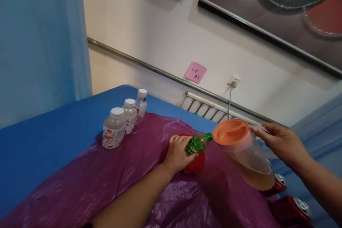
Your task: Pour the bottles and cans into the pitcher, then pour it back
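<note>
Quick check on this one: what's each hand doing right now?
Left hand: closed, holding a green bottle.
Right hand: closed, holding an orange-lidded jug.

Indoor room, exact kind hard to tell: blue curtain (40, 35) at left, another curtain (317, 124) at right, pale wall (133, 25) with metal pipe (149, 67), white radiator (204, 107) below, socket (234, 80) with cord (230, 99) plugged in, large framed pictures (267, 25), pink handwritten note (196, 72), blue table (77, 121) partly under purple plastic sheet (93, 185)
</note>
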